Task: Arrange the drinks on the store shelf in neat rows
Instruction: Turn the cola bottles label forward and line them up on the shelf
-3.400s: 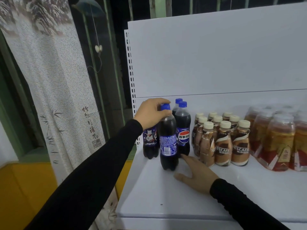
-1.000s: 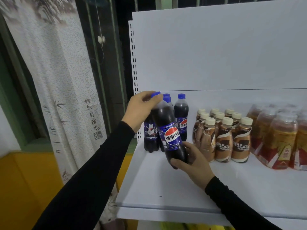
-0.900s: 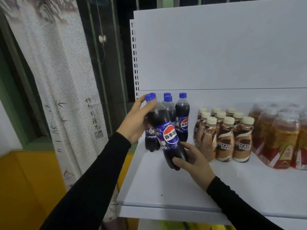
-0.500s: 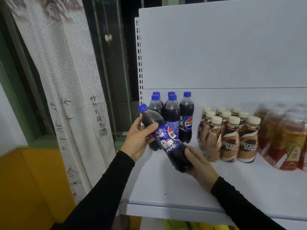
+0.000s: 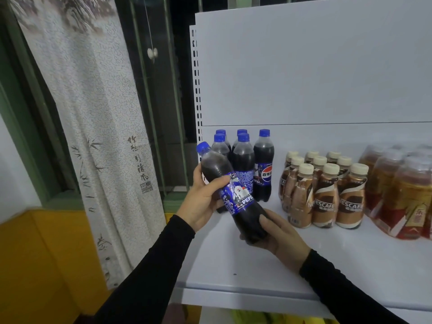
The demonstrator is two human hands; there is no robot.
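Observation:
A Pepsi bottle [image 5: 230, 190] with a blue cap hangs tilted above the white shelf [image 5: 257, 265], cap up and to the left. My left hand [image 5: 202, 198] grips its upper half and my right hand [image 5: 278, 235] cups its base. Behind it, several Pepsi bottles [image 5: 243, 160] stand upright in rows at the shelf's left end. To the right stand several Nescafe coffee bottles [image 5: 326, 195] in neat rows. Shrink-wrapped red tea bottles [image 5: 402, 192] fill the far right.
The shelf's perforated upright [image 5: 197, 90] runs along the left edge by the Pepsi bottles. A patterned curtain [image 5: 93, 113] hangs to the left beside a green window frame [image 5: 28, 136]. A yellow wall [image 5: 42, 265] lies below. Bare shelf surface lies in front of the drinks.
The front Pepsi bottle was lifted off the shelf and tilted with its cap to the left. My left hand slid from the cap down onto the body. My right hand took the base.

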